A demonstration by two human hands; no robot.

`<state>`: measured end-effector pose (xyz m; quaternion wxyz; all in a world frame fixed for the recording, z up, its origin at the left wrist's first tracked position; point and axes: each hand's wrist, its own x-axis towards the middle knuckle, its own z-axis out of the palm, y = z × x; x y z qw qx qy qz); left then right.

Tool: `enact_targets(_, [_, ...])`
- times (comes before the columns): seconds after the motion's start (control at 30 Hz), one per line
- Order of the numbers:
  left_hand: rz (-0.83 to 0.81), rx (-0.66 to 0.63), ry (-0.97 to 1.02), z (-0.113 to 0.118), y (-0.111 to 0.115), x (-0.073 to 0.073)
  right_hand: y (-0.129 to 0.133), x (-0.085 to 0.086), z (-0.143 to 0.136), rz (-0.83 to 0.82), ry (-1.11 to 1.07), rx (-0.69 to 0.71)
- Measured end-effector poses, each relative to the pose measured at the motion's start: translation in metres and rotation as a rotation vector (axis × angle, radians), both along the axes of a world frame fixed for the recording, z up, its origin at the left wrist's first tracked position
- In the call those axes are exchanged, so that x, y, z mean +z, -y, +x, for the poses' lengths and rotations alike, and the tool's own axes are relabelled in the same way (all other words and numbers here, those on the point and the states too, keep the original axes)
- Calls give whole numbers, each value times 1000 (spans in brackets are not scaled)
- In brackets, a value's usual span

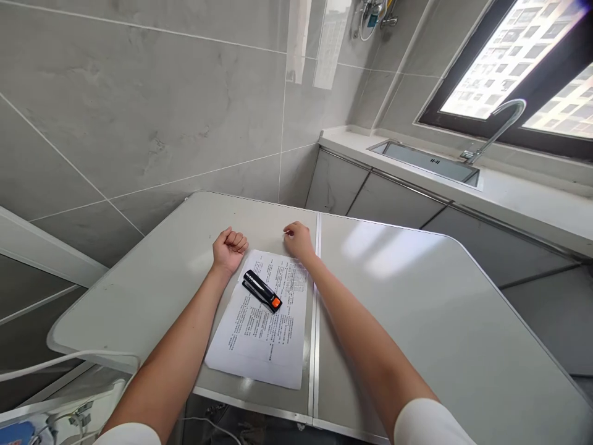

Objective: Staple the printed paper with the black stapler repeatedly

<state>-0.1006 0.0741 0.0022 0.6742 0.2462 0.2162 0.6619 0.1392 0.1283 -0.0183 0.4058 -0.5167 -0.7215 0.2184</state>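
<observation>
A black stapler (260, 292) with an orange end piece lies slantwise on printed sheets of paper (231, 355). My left hand (229, 248) rests on the table beyond the paper's upper left corner, curled into a fist with its finger side turned up. Beside the paper's upper right corner, my right hand (298, 240) lies on its side with the fingers curled in. Nothing shows in either hand. Both are apart from the stapler, which sits between my forearms.
The folding table (384, 309) has a metal seam (314, 346) just right of the paper. Tiled wall (139, 111) rises behind it. A counter with a sink (426, 162) and faucet (498, 130) runs along the right. A white cable (69, 357) hangs at the left edge.
</observation>
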Motion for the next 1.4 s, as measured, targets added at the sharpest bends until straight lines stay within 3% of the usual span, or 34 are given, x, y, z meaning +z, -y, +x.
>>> enact_targets(0.07, [4,1,-3,0,0,-1,-12,1,-18,-31,15,34])
enact_targets(0.17, [13,-7,-23,0,-1,-2,-22,-3,-24,-79,51,42])
enact_targets(0.27, [23,-12,-34,-1,-1,-3,-25,-5,-14,-86,67,37])
enact_targets(0.37, [34,-7,-17,-1,-1,-3,-18,-2,16,-76,156,-46])
enact_targets(0.47, [31,1,-2,-1,-1,-2,3,4,76,-84,283,-195])
enact_targets(0.57, [19,7,-2,-1,-1,-1,39,4,162,-111,335,-338])
enact_targets(0.73, [-2,11,-14,0,0,1,106,-15,309,-59,524,-627])
enact_targets(0.83, [-40,34,-39,1,0,2,131,-25,358,-125,530,-771])
enact_targets(1.03, [-55,56,-87,2,2,5,136,-27,367,-159,461,-815])
enact_targets(1.2, [-22,36,-134,4,4,7,138,-24,365,-142,385,-709])
enact_targets(1.4, [-20,-102,-232,10,6,6,139,-26,356,-140,408,-544])
